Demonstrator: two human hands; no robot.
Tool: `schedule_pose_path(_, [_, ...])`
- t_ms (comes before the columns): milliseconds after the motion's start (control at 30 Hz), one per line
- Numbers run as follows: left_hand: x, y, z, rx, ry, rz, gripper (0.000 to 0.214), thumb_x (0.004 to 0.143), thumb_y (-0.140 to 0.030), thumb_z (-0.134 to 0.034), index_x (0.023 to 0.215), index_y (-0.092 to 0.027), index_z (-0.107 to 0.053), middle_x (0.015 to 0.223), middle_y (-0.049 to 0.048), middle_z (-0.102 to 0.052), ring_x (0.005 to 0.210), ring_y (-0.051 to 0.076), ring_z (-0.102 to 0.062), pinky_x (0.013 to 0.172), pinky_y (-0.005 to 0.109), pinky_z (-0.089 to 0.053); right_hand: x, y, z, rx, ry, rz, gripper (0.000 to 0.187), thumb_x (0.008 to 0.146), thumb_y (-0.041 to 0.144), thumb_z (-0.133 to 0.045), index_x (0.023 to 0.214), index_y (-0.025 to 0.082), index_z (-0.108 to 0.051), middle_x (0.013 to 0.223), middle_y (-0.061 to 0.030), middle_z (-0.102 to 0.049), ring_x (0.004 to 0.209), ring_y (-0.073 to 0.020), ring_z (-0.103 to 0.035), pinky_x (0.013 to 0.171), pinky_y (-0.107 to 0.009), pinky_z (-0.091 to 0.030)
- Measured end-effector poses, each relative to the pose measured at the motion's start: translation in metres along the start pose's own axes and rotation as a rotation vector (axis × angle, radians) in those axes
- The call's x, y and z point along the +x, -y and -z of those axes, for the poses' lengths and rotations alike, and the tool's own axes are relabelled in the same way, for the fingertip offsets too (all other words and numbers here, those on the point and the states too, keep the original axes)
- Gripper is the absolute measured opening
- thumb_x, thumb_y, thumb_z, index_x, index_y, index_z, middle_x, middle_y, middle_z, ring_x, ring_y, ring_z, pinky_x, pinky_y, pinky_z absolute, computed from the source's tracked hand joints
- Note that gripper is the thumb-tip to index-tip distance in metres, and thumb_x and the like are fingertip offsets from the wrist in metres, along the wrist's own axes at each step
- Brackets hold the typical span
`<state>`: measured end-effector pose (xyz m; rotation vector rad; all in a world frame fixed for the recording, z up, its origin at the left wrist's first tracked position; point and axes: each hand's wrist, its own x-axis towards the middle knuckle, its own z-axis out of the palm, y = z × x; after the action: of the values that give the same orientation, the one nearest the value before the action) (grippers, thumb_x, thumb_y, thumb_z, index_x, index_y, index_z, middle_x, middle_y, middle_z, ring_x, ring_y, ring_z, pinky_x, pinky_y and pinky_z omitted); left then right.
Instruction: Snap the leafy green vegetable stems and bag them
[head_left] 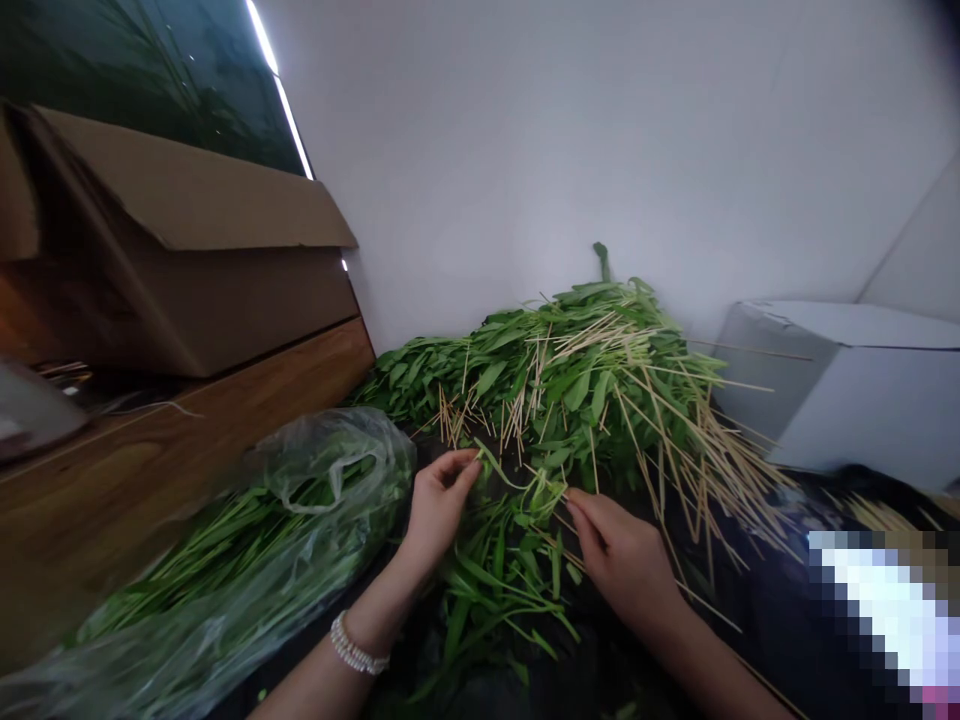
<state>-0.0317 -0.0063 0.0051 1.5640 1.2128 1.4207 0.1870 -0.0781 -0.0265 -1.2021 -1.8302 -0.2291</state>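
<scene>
My left hand [439, 505], with a beaded bracelet at the wrist, pinches a thin green stem [499, 470] between thumb and fingers. That stem runs across to a small folded bundle of leafy greens [546, 492] in front of my right hand. My right hand [622, 560] is closed in a pinch on a thin wooden skewer at the bundle; the fingers partly hide it. Below and between both hands lie loose long-leaved greens [499, 580] on a dark surface. Just behind them rises a large heap of greens on wooden skewers [577, 370], many stick ends pointing right and toward me.
A clear plastic bag [360, 430] full of greens lies to the left. Beyond it, an open cardboard box [247, 300] stands on a wooden surface [315, 365]. White boxes [885, 385] are at the right, and a white wall [585, 130] stands behind the heap.
</scene>
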Motion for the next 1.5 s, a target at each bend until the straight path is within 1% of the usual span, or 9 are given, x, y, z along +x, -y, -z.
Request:
schedule_pose_path(100, [0.002,-0.002,0.003,-0.025,-0.108,-0.027,0.022,0.074,-0.032,-0.069,0.089,-0.016,-0.072,0.088,0.0051,-0.074,0.082,0.019,-0.066,0.078,0.028,-0.051,0.000,0.000,0.001,-0.059,0.000,0.033,0.026,0.095,0.020,-0.043,0.110,0.016,-0.064,0.087,-0.0067,-0.071,0.076,-0.0154,-0.069,0.076,-0.025,-0.054])
schedule_pose_path(167, [0.003,-0.002,0.004,-0.087,-0.134,-0.011,0.025,0.074,-0.034,-0.069,0.091,-0.016,-0.071,0.091,0.0062,-0.075,0.085,0.020,-0.067,0.081,0.030,-0.051,0.000,-0.001,0.002,-0.079,-0.025,0.028,0.027,0.095,0.020,-0.043,0.110,0.015,-0.064,0.085,-0.0068,-0.071,0.075,-0.0155,-0.069,0.075,-0.026,-0.054])
schedule_pose_path(300, [0.000,-0.003,0.002,-0.252,-0.013,0.114,0.033,0.074,-0.037,-0.071,0.098,-0.014,-0.070,0.089,0.0083,-0.076,0.086,0.020,-0.069,0.085,0.031,-0.050,0.000,0.000,0.003,-0.069,-0.023,0.023,0.026,0.095,0.019,-0.043,0.110,0.014,-0.064,0.085,-0.0068,-0.070,0.074,-0.0154,-0.068,0.076,-0.026,-0.053])
schedule_pose_path(400, [-0.007,-0.007,-0.004,-0.278,0.103,0.163,0.034,0.074,-0.037,-0.072,0.100,-0.014,-0.070,0.092,0.0096,-0.076,0.091,0.021,-0.068,0.087,0.032,-0.049,0.000,0.004,0.001,-0.059,0.025,0.043,0.026,0.095,0.018,-0.042,0.109,0.015,-0.064,0.084,-0.0063,-0.069,0.074,-0.0145,-0.068,0.074,-0.025,-0.052])
schedule_pose_path(533, [-0.014,-0.014,-0.010,-0.303,0.188,0.210,0.036,0.068,-0.032,-0.077,0.098,-0.014,-0.071,0.096,0.0101,-0.075,0.091,0.023,-0.069,0.085,0.032,-0.051,-0.002,0.011,-0.001,-0.058,0.062,0.051,0.027,0.096,0.019,-0.040,0.109,0.016,-0.064,0.079,-0.0044,-0.068,0.070,-0.0132,-0.067,0.066,-0.023,-0.050])
schedule_pose_path(733, [-0.017,-0.015,-0.013,-0.267,0.189,0.207,0.027,0.066,-0.032,-0.077,0.088,-0.015,-0.074,0.089,0.0078,-0.076,0.083,0.021,-0.070,0.082,0.032,-0.053,-0.004,0.012,-0.003,-0.016,0.089,0.046,0.026,0.096,0.018,-0.040,0.110,0.016,-0.062,0.082,-0.0040,-0.068,0.071,-0.0135,-0.066,0.068,-0.024,-0.049])
schedule_pose_path(1033, [-0.017,-0.011,-0.014,-0.235,0.203,0.190,0.026,0.065,-0.032,-0.078,0.083,-0.015,-0.075,0.083,0.0059,-0.075,0.075,0.019,-0.068,0.076,0.029,-0.053,-0.005,0.012,-0.004,0.004,0.094,0.021,0.027,0.097,0.019,-0.039,0.112,0.017,-0.061,0.081,-0.0041,-0.067,0.071,-0.0139,-0.066,0.068,-0.024,-0.049])
schedule_pose_path(1400, [-0.017,-0.012,-0.011,-0.269,0.268,0.181,0.027,0.073,-0.036,-0.075,0.088,-0.014,-0.073,0.086,0.0057,-0.074,0.078,0.017,-0.065,0.077,0.026,-0.049,-0.005,0.012,-0.005,0.025,0.084,0.020,0.025,0.096,0.017,-0.041,0.111,0.017,-0.062,0.078,-0.0031,-0.066,0.069,-0.0132,-0.065,0.068,-0.024,-0.049])
schedule_pose_path(1500, [-0.019,-0.012,-0.012,-0.354,0.297,0.242,0.026,0.072,-0.034,-0.077,0.088,-0.014,-0.072,0.085,0.0051,-0.073,0.076,0.015,-0.064,0.075,0.024,-0.049,-0.005,0.012,-0.005,0.043,0.075,0.026,0.025,0.095,0.016,-0.042,0.111,0.017,-0.061,0.080,-0.0034,-0.066,0.071,-0.0135,-0.065,0.070,-0.024,-0.048])
